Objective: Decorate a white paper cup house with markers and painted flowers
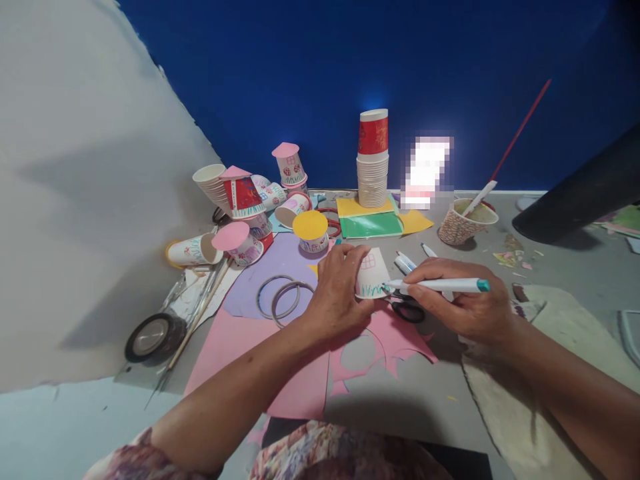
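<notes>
From my remote stn I log: wht paper cup approx ctr of view, inverted, wide rim down, sl. tilted; can't tell if rim is off the surface. Pink-red 4-pane window drawn nr top; teal-grn grass strokes along btm edge. Marker, wht barrel w/ teal end plug, uncapped, approx horiz. to R of cup, tip at grass strokes; contact unclr.

Left forearm slanting inward, left hand curled in a grip, right forearm angled in, right hand pinching
</notes>
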`<state>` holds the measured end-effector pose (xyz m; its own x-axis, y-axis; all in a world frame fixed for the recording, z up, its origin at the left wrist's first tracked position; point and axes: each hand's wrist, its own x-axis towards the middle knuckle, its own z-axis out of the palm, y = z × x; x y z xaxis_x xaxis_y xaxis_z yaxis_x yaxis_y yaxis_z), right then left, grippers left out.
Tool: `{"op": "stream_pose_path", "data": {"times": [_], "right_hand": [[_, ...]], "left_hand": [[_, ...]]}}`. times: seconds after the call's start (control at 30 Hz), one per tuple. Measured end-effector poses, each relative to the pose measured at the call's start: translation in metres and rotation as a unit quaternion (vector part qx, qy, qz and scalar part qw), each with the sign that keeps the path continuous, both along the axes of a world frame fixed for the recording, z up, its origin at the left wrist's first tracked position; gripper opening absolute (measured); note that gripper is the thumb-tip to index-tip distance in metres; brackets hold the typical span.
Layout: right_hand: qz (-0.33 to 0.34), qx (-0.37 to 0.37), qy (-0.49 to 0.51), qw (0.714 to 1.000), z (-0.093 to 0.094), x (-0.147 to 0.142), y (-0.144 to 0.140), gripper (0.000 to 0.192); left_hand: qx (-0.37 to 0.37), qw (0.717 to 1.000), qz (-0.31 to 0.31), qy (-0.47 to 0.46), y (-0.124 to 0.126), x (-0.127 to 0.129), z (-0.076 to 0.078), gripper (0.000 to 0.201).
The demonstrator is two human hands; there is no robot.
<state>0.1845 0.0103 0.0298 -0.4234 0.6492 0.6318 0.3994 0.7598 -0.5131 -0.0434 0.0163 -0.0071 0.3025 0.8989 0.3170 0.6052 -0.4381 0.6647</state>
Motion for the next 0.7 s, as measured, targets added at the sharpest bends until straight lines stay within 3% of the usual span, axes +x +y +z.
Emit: {"op": "stream_pose_path", "data": {"times": [0.23,0.47,0.7], "right_hand": [[-0.004,0.0,0.001,1.0,-0.0024,0.0007,0.0006,0.008],[-0.073,0.003,0.049,0.996,-0.0066,0.0056,0.0003,0.011],[-0.017,-0.012,0.034,0.999,-0.002,0.001,-0.0008,0.009]], "left_hand": [[0.004,1.0,0.0,-0.016,-0.001,-0.0008,0.0002,0.074],[-0.021,0.997,-0.036,-0.068,-0.0007,-0.0006,0.0029,0.074],[-0.016,0.996,-0.048,-0.075,0.0011,-0.0016,-0.0016,0.07]]}}
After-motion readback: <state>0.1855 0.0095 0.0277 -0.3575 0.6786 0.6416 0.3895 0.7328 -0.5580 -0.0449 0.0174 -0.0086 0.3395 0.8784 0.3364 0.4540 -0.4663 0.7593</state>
